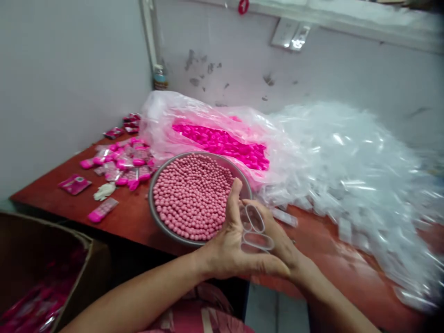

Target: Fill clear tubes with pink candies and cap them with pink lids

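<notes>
Several clear plastic containers (255, 218), their oval openings facing me, sit between my two hands at the bowl's right edge. My left hand (229, 247) is curled round them from the left, one digit pointing up and another stretched along below. From the right, my right hand (282, 240) presses against the same containers; its fingers are partly hidden behind them. Just left of the hands stands a grey bowl (152, 210) full of small pink balls (194, 196).
Behind the bowl lies an open plastic bag (163, 111) of bright pink caps (222, 143). A large heap of clear containers (347, 157) covers the right side. Filled pink-capped packs (126, 159) lie left on the red table (132, 226). A cardboard box (88, 259) stands lower left.
</notes>
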A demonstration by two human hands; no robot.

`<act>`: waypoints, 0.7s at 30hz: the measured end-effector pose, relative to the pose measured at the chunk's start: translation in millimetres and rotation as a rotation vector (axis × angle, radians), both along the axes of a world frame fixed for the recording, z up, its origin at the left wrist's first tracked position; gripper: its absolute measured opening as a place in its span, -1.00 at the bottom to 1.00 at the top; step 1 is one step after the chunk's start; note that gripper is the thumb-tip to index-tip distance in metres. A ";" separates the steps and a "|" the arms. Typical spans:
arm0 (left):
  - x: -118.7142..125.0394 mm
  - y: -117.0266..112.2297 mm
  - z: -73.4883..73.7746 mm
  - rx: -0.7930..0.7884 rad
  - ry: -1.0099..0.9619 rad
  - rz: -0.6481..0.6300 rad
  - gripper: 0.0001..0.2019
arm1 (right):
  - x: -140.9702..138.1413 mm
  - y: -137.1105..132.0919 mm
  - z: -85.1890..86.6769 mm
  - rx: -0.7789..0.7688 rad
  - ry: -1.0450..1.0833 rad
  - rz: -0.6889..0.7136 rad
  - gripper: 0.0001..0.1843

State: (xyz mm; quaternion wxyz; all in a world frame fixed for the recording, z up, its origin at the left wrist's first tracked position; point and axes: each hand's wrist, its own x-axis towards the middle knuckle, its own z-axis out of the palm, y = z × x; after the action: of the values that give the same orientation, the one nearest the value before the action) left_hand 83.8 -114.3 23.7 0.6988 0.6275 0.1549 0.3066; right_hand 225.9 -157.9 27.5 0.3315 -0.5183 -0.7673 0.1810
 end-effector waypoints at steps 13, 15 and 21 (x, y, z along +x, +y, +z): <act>-104.6 84.1 -29.4 0.948 0.726 0.868 -0.37 | 3.5 165.6 -31.6 0.059 -0.955 0.301 -0.70; -106.4 86.6 -37.4 0.907 0.748 0.843 -0.41 | -7.6 174.0 -44.0 0.020 -0.899 0.401 -0.70; -106.3 87.5 -40.2 0.878 0.723 0.831 -0.52 | -20.4 184.7 -77.0 -0.156 -0.614 0.556 -0.59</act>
State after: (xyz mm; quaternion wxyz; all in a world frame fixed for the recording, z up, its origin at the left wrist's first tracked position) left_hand -22.5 -26.8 -16.5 0.1109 0.8028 0.4662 0.3547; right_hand 205.5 26.9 -49.5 -0.0144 -0.3451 -0.9250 0.1583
